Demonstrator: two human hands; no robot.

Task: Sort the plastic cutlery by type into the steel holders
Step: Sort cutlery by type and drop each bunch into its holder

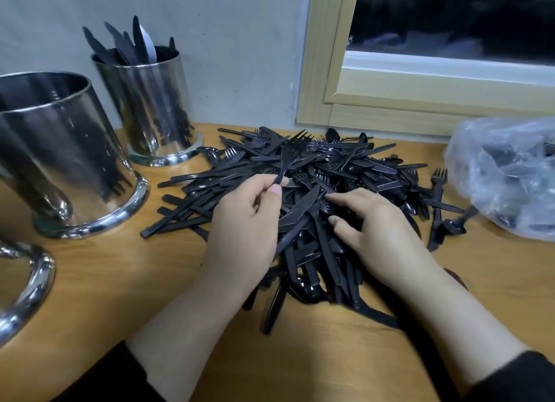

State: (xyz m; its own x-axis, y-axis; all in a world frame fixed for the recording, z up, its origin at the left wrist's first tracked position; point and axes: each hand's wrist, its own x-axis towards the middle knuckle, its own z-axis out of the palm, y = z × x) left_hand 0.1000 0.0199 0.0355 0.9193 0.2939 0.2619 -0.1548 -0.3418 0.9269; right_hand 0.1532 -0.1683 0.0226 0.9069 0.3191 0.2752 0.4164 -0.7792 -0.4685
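A big heap of black plastic cutlery [345, 173], forks, knives and spoons mixed, lies on the wooden table [120, 281]. My left hand [246, 224] pinches the handle of a black fork [292, 153], which points up and away with its tines raised above the heap. My right hand [381, 230] rests on the heap with fingers spread and lightly bent, its fingertips touching a fork and knives. A steel holder [153, 107] at the back left has several black knives standing in it. A larger steel holder [54, 149] stands nearer on the left.
The rim of a third steel holder [33, 284] shows at the left edge. A clear plastic bag [510, 176] with more black cutlery sits at the right. A grey wall and a wooden window frame [390, 101] run close behind the table.
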